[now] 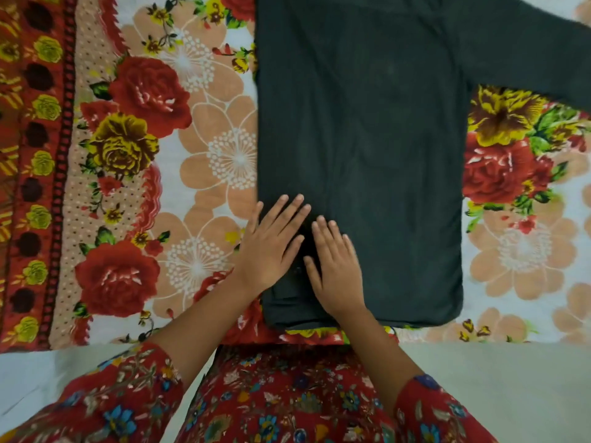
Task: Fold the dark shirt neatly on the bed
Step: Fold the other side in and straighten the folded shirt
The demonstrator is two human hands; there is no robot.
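Note:
The dark shirt point(377, 129) lies flat on the bed, its hem toward me. Its left side is folded inward, giving a straight left edge with a sleeve cuff lying near the hem. The right sleeve point(527, 52) stretches out to the upper right. My left hand point(271, 244) presses flat with straight fingers on the shirt's lower left edge. My right hand point(335, 266) lies flat beside it on the folded layer, fingers straight. Neither hand grips any cloth.
A floral bedsheet point(153, 139) with red roses covers the bed on both sides of the shirt. The bed's near edge point(96, 345) runs across below my hands, with pale floor point(511, 394) beyond it.

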